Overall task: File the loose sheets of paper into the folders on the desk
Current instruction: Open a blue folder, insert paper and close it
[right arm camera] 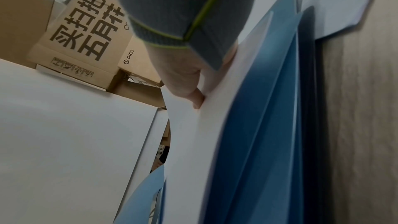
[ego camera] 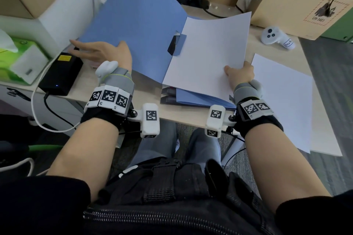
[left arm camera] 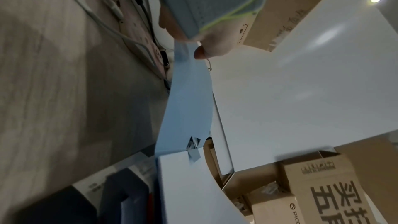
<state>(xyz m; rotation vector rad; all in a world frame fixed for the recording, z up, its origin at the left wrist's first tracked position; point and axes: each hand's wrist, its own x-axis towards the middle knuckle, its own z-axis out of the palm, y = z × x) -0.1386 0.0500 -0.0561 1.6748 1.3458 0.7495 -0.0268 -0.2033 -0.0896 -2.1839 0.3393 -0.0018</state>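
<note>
Step in hand: a sheet [ego camera: 206,57] is judged to be on its way into the open folder [ego camera: 137,25]; it is not yet seated.

Right hand [ego camera: 241,75]: the sheet's near right corner is pinched, thumb on top, fingers curled beneath. The same pinch is seen from the right wrist view, thumb [right arm camera: 197,98] pressed on the paper.

Left hand [ego camera: 107,52]: the folder's cover is held up at its near left edge, thumb over the blue card, fingers spread behind it. In the left wrist view the thumb [left arm camera: 202,53] is seen on the cover's edge.

Sheet from the grip: it runs away from the right hand, forward and to the left, its long axis pointing away from the body; the far edge is bowed upward and free.

Folder from the grip: the spine and clip [ego camera: 174,45] lie left of and beyond the right hand; the sheet's left edge is at the clip, touching or just over it.

Key relation: the pocket opens to the left of the right-hand pinch, so the coming move is judged to be a leftward slide along the sheet's short axis. The right hand is the nearer one to the sheet.

Stack [ego camera: 193,95]: more blue folders lie under the sheet, just left of the right wrist.

Loose sheets [ego camera: 286,97]: they lie on the desk [ego camera: 181,114] just right of the right hand.

Risk: the bowed far edge may catch on the clip.
</note>
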